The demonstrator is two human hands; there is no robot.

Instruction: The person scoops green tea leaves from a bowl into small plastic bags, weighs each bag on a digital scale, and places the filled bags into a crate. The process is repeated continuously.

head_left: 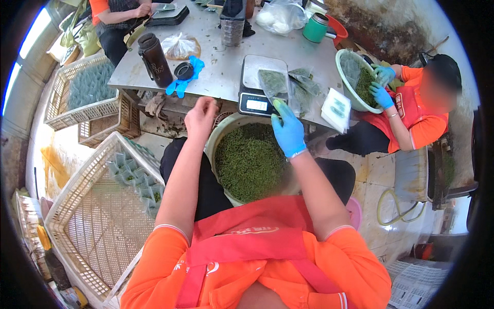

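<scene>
Over the upper left rim of a pale round basin (210, 146), my bare left hand (201, 119) has its fingertips drawn together; what they hold, if anything, cannot be made out. Small green peppercorn-like berries (247, 167) fill the basin between my knees. My right hand (288, 131), in a blue glove with green-stained fingertips, is beside the scale's right front corner, thumb and forefinger apart. A clear bag of green contents (273, 82) lies partly on the digital scale (252, 77), just beyond those fingertips. More filled bags (305, 85) lie right of the scale.
The metal table (216, 67) carries a dark flask (155, 59), a blue glove (177, 86) and a stack of plastic bags (336, 109). A co-worker's gloved hands (382, 85) work at another basin (346, 82) on the right. Crates (98, 226) with bags stand left; another person's hand (143, 10) shows far left.
</scene>
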